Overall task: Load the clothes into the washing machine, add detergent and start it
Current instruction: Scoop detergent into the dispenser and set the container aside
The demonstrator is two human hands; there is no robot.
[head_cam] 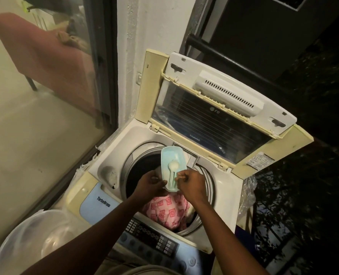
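Clothes [169, 212], a pink patterned bundle, sit in the drum of the washing machine [113, 155], just below both hands. Above them the left hand [151, 182] closes its fingers [162, 183] on the near edge of a pale blue detergent tub [169, 155] held over the drum. The right hand [191, 182] pinches the handle of a white scoop [173, 165] lying in the tub. Beyond the fingers the lid [220, 108] stands open. A clear plastic basin [35, 235] sits left of the left arm.
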